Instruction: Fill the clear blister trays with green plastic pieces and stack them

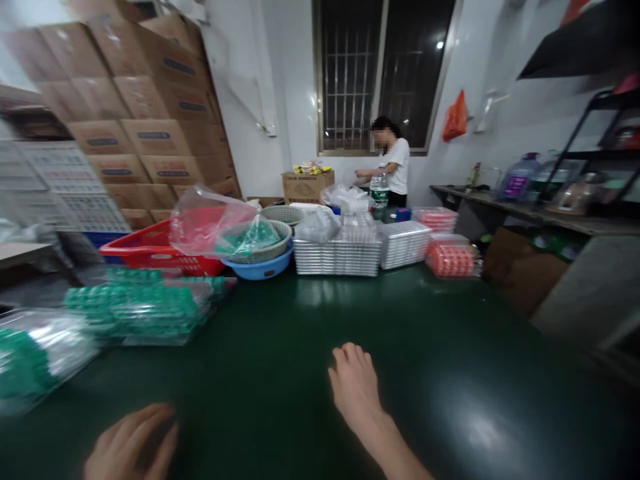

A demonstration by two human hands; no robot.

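My left hand is at the lower left over the dark green table. It is somewhat blurred, its fingers bent and the thumb apart from them, with nothing seen in it. Near the middle, my right hand reaches forward low over the tabletop, back upward. Its fingers are loosely bent and slightly spread, and no object shows in it. Closest to my left hand are clear plastic packs of green ribbed pieces along the left edge. Another clear pack with green contents lies nearer to me.
Stacked clear trays stand at the table's far side, beside packs of red pieces. A blue basin and red basket are further left. Cartons are piled behind. A person stands at the far end.
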